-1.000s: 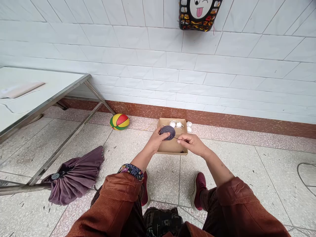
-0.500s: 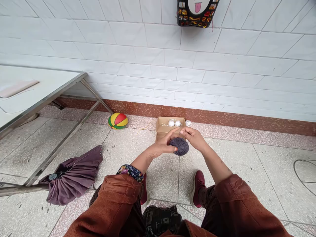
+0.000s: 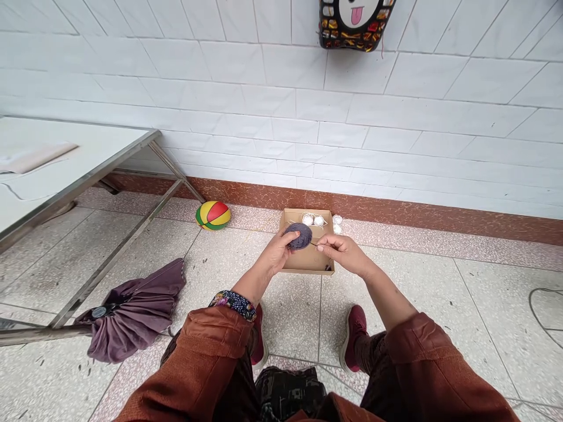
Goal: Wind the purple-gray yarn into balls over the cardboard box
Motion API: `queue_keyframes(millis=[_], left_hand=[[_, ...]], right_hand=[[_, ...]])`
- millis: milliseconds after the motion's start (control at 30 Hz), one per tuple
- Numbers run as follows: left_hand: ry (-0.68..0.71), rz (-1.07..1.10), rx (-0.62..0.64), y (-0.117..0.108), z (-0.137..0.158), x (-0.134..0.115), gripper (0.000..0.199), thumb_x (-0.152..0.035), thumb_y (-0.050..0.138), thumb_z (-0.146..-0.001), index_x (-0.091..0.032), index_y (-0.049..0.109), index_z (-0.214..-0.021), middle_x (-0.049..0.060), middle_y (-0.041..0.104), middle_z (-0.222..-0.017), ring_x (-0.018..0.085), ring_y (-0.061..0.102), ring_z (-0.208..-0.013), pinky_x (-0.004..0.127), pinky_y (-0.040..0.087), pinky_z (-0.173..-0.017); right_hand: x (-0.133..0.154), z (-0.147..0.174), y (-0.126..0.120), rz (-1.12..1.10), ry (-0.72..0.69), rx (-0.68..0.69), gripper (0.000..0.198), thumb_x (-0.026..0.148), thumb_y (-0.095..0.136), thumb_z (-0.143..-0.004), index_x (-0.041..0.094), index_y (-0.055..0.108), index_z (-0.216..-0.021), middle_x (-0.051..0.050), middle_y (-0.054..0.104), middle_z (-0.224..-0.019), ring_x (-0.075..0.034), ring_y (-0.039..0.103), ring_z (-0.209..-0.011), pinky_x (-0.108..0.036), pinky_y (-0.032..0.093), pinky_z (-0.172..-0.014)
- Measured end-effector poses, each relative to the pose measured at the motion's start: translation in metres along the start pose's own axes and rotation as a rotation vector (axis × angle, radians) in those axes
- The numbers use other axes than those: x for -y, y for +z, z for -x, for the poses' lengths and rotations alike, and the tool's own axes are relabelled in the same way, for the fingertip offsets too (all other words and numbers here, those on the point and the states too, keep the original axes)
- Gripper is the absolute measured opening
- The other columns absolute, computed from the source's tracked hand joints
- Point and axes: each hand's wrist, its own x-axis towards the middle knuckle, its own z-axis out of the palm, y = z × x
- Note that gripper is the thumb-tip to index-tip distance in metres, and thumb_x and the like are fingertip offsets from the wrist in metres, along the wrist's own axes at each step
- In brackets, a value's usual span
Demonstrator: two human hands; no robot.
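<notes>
My left hand (image 3: pixel 276 252) grips a dark purple-grey ball of yarn (image 3: pixel 299 235), held up over a shallow cardboard box (image 3: pixel 308 261) on the floor. My right hand (image 3: pixel 341 252) sits just to the right of the ball, its fingertips pinched on a thin strand of yarn that runs to the ball. Inside the far end of the box lie two small white yarn balls (image 3: pixel 313 220), with another white ball (image 3: pixel 337 220) just outside it by the wall.
A metal-framed table (image 3: pixel 70 170) stands at the left. A folded purple umbrella (image 3: pixel 127 313) lies on the tiled floor beside it. A striped ball (image 3: pixel 213 215) rests by the wall. My shoes (image 3: pixel 354 337) are below the box. A cable (image 3: pixel 543 308) lies at the far right.
Half a second ago both hands held the yarn ball lower and nearer me. The ball has moved up and away over the box, and my right hand has drawn out to the right with the strand.
</notes>
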Motion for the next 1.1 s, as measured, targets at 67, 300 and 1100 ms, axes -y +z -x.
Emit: queue_keyframes(millis=[67, 300, 1100], left_hand=[[-0.003, -0.134, -0.021, -0.001, -0.001, 0.004, 0.041, -0.039, 0.073, -0.077, -0.02, 0.066, -0.113, 0.007, 0.07, -0.107, 0.022, 0.062, -0.096, 0.028, 0.045, -0.07], [-0.114, -0.302, 0.293, 0.009, 0.015, 0.006, 0.077, -0.039, 0.078, -0.077, -0.031, 0.048, -0.148, 0.012, 0.06, -0.136, 0.031, 0.058, -0.116, 0.036, 0.048, -0.082], [0.048, 0.101, 0.122, 0.028, 0.002, 0.0, 0.045, -0.04, 0.077, -0.077, -0.019, 0.058, -0.112, 0.004, 0.071, -0.097, 0.014, 0.066, -0.072, 0.025, 0.049, -0.064]], right_hand=[[0.004, 0.001, -0.001, -0.056, -0.039, 0.02, 0.029, 0.049, 0.064, -0.091, 0.021, 0.071, -0.087, -0.001, 0.065, -0.077, -0.015, 0.054, -0.068, -0.028, 0.043, -0.064], [0.001, -0.003, -0.005, -0.063, -0.07, -0.097, 0.024, 0.044, 0.065, -0.09, 0.022, 0.071, -0.085, -0.002, 0.068, -0.083, -0.017, 0.059, -0.077, -0.031, 0.047, -0.074], [-0.019, 0.001, -0.004, 0.122, 0.004, -0.046, 0.021, 0.036, 0.054, -0.095, 0.02, 0.063, -0.084, 0.002, 0.054, -0.07, -0.013, 0.044, -0.062, -0.025, 0.035, -0.061]])
